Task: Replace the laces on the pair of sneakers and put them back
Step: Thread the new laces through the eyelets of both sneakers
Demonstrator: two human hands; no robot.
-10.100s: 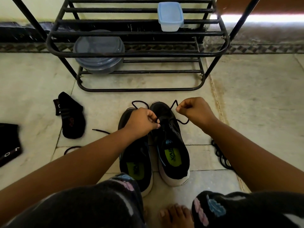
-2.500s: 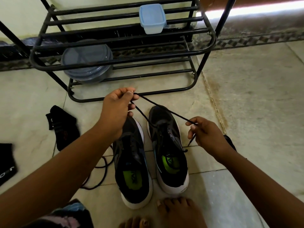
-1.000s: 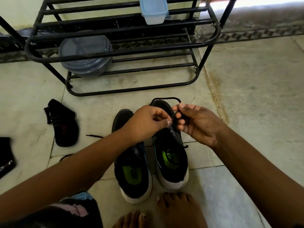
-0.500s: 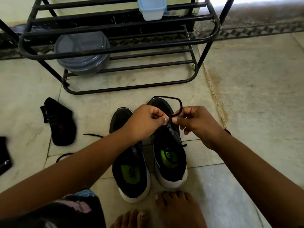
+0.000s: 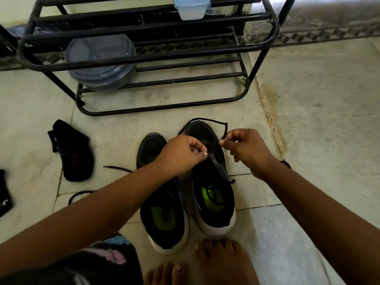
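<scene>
while both hands pinch the black lace (image 5: 207, 120) over the right sneaker (image 5: 212, 182), left hand (image 5: 185, 154) & right hand (image 5: 244, 149) fingertips clamped, it looks mid bow-tying; next, prob. pull loops tight btwn fingers.

Blue box (image 5: 191, 7) cut by top edge
</scene>
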